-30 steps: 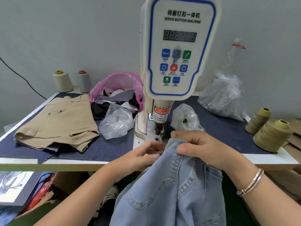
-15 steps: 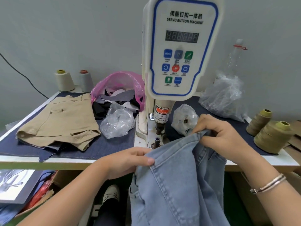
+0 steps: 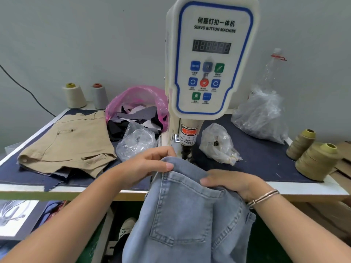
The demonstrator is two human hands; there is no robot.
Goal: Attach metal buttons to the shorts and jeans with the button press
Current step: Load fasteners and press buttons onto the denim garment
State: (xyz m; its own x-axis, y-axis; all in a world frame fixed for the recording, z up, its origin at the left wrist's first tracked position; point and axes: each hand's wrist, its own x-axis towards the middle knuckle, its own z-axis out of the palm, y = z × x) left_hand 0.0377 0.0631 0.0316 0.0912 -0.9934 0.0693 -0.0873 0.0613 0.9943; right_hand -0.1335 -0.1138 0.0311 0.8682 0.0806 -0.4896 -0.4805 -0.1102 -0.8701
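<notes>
Denim jeans (image 3: 182, 215), light blue, hang off the front edge of the table (image 3: 284, 188), top edge lifted up to the press (image 3: 209, 59), right under its ram. Left hand (image 3: 146, 166) pinches the top edge of the jeans, thumb on the near face, fingers curled behind the fold. Right hand (image 3: 231, 182) grips the fabric just beside it, fingers curled over a bunched ridge near the pocket seam; bracelet on that wrist. Both hands closed on cloth, none free. Lower die not visible, covered by denim and hands.

Khaki shorts (image 3: 66, 143) lie flat on the left of the table, well apart from the press, untouched. Clear bags (image 3: 136, 141) sit either side of the press column; contents too small to tell, likely buttons. Pink bag (image 3: 136, 99) of scraps behind. Thread cones (image 3: 317, 160) at far right.

Handling judgement: denim is soft but thick, heavy enough to drag off the edge, so most of the weight pulls down and away from the die. It will fold and bunch easily, not slippery. Best hold is the stiff waistband, one hand on each side of the button spot, kept taut and flat. Fingers need to stay clear of the ram; the warning label says as much.
</notes>
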